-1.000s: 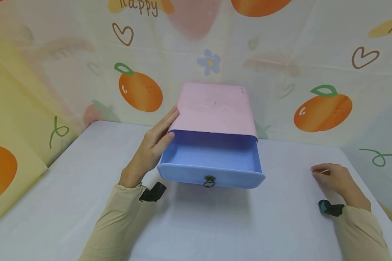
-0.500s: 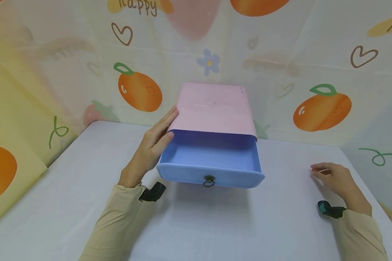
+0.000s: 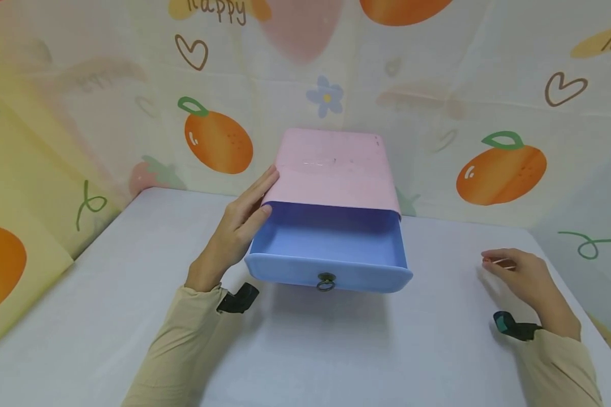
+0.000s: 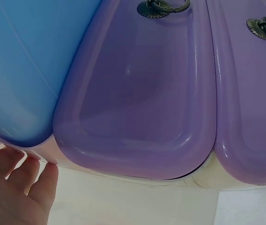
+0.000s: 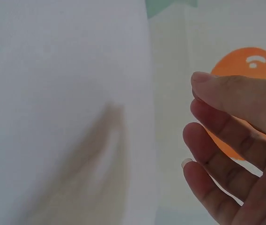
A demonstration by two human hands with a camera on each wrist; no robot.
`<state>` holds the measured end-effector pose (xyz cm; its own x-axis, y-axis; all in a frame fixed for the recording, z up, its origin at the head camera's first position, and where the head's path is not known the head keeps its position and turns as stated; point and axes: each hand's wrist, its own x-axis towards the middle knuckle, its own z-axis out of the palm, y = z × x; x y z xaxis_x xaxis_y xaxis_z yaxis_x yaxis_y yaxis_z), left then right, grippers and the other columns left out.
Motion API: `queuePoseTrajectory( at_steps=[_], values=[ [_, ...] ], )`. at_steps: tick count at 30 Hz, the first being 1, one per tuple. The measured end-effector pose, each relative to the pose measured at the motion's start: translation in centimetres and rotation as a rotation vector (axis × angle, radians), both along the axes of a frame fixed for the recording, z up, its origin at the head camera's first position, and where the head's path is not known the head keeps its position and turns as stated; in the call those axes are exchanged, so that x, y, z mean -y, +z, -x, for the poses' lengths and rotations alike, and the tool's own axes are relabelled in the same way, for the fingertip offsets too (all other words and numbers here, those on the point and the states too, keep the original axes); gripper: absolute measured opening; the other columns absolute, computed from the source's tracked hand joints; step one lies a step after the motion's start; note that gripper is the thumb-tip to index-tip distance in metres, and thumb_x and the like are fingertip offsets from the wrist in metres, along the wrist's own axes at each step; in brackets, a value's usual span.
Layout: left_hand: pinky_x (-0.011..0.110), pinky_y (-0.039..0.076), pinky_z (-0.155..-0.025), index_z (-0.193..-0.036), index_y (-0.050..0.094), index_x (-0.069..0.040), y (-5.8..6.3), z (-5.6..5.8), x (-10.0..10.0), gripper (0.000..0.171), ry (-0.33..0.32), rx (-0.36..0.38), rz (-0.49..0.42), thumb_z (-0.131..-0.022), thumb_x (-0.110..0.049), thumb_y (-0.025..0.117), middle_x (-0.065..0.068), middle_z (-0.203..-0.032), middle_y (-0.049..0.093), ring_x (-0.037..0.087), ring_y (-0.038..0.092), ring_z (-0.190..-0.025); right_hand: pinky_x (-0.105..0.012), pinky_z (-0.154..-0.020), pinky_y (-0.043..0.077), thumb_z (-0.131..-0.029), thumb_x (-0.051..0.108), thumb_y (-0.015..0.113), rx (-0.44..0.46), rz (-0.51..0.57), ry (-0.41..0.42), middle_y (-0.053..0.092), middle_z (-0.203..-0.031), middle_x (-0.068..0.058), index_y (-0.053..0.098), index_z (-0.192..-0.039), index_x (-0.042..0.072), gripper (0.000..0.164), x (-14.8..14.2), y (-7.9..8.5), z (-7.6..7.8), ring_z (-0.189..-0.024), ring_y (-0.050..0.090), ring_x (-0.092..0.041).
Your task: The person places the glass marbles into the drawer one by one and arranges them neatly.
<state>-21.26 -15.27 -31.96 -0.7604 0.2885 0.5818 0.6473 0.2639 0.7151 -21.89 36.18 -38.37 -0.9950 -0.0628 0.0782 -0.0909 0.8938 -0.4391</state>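
Observation:
A small chest of drawers with a pink casing [image 3: 336,169] stands near the wall. Its blue top drawer [image 3: 331,271] is pulled out, with nothing inside and a ring pull [image 3: 326,281] on its front. Two purple drawer fronts [image 4: 137,93] appear beside the blue one in the left wrist view. My left hand [image 3: 229,232] lies along the casing's left side, fingers straight, thumb by the front edge. Off to the right, my right hand [image 3: 521,277] hovers low over the table, fingers loosely curled, thumb tip close to the index finger. Nothing shows between them in the right wrist view.
The chest and both arms are over a white table [image 3: 438,350]. A fabric backdrop [image 3: 417,62] printed with oranges and hearts hangs right behind the chest, and a yellowish one [image 3: 30,169] borders the left side. Black wrist cameras sit at both sleeves.
My right hand has risen slightly and shifted a little forward and left. The left hand, the chest and its pulled-out drawer stay where they were.

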Motion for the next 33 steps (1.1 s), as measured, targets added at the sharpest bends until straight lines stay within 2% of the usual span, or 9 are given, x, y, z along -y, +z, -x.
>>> queuePoseTrajectory(
  at_steps=[2, 6, 9, 10, 12, 14, 16, 19, 33],
  values=[
    [0.019, 0.025, -0.121, -0.154, 0.036, -0.009, 0.0, 0.0, 0.0, 0.054, 0.002, 0.003, 0.002, -0.1, -0.006, 0.042, 0.003, -0.164, 0.028, 0.014, 0.026, -0.152, -0.055, -0.077, 0.057, -0.097, 0.022, 0.064, -0.006, 0.012, 0.012, 0.064, -0.117, -0.033, 0.065, -0.121, -0.007, 0.038, 0.1, 0.3, 0.0, -0.099, 0.061, -0.045],
    [0.021, 0.025, -0.121, -0.154, 0.036, -0.009, 0.0, 0.1, -0.1, 0.054, 0.003, 0.005, -0.001, -0.1, -0.006, 0.042, 0.002, -0.164, 0.028, 0.013, 0.026, -0.152, -0.032, -0.069, 0.058, -0.097, 0.025, 0.064, -0.041, 0.028, 0.028, 0.067, -0.115, -0.03, 0.066, -0.121, -0.005, 0.038, 0.7, 1.2, -0.2, -0.097, 0.062, -0.042],
    [0.021, 0.026, -0.121, -0.154, 0.036, -0.009, 0.0, 0.1, -0.1, 0.054, 0.003, 0.006, -0.003, -0.1, -0.006, 0.042, 0.002, -0.164, 0.028, 0.013, 0.026, -0.152, -0.015, -0.063, 0.048, -0.097, 0.025, 0.065, -0.077, 0.035, 0.039, 0.069, -0.112, -0.028, 0.067, -0.12, -0.003, 0.037, 1.3, 1.8, -0.3, -0.093, 0.063, -0.037],
    [0.021, 0.026, -0.121, -0.154, 0.036, -0.009, 0.0, 0.1, -0.1, 0.054, 0.003, 0.006, -0.004, -0.1, -0.006, 0.042, 0.002, -0.164, 0.028, 0.013, 0.026, -0.152, -0.013, -0.063, 0.047, -0.097, 0.025, 0.065, -0.087, 0.037, 0.041, 0.069, -0.111, -0.027, 0.067, -0.12, -0.003, 0.037, 1.5, 2.0, -0.4, -0.092, 0.064, -0.034],
    [0.02, 0.026, -0.121, -0.154, 0.036, -0.009, 0.0, 0.2, -0.1, 0.054, 0.003, 0.005, -0.003, -0.1, -0.005, 0.042, 0.003, -0.164, 0.028, 0.013, 0.026, -0.152, -0.011, -0.062, 0.046, -0.096, 0.025, 0.066, -0.116, 0.043, 0.053, 0.07, -0.11, -0.026, 0.068, -0.119, -0.002, 0.036, 1.8, 2.4, -0.5, -0.087, 0.063, -0.022],
    [0.019, 0.025, -0.121, -0.154, 0.037, -0.009, 0.0, 0.2, -0.1, 0.054, 0.005, 0.005, -0.002, -0.1, -0.005, 0.042, 0.003, -0.164, 0.028, 0.013, 0.026, -0.152, -0.01, -0.063, 0.046, -0.096, 0.025, 0.066, -0.145, 0.049, 0.068, 0.071, -0.109, -0.024, 0.069, -0.118, -0.001, 0.034, 2.1, 2.7, -0.6, -0.084, 0.06, -0.005],
    [0.019, 0.025, -0.121, -0.153, 0.037, -0.009, 0.0, 0.1, 0.0, 0.054, 0.007, 0.003, -0.001, -0.1, -0.005, 0.042, 0.003, -0.164, 0.028, 0.014, 0.026, -0.152, -0.006, -0.065, 0.045, -0.095, 0.024, 0.068, -0.175, 0.054, 0.081, 0.071, -0.108, -0.023, 0.07, -0.117, 0.0, 0.032, 2.4, 3.0, -0.7, -0.081, 0.052, 0.011],
    [0.018, 0.025, -0.121, -0.154, 0.036, -0.009, -0.1, 0.1, 0.0, 0.054, 0.011, 0.0, 0.002, -0.1, -0.005, 0.042, 0.003, -0.164, 0.028, 0.013, 0.025, -0.152, -0.001, -0.067, 0.041, -0.094, 0.021, 0.069, -0.214, 0.067, 0.107, 0.072, -0.107, -0.022, 0.071, -0.115, 0.001, 0.029, 2.9, 3.5, -0.8, -0.08, 0.041, 0.024],
    [0.018, 0.024, -0.121, -0.154, 0.036, -0.01, -0.1, 0.1, 0.0, 0.054, 0.013, -0.007, 0.011, -0.1, -0.006, 0.043, 0.002, -0.164, 0.028, 0.013, 0.026, -0.152, 0.002, -0.075, 0.038, -0.089, 0.014, 0.074, -0.342, 0.076, 0.163, 0.073, -0.1, -0.013, 0.073, -0.111, 0.005, 0.024, 5.5, 5.4, -2.0, -0.085, 0.041, 0.027]
  ],
)
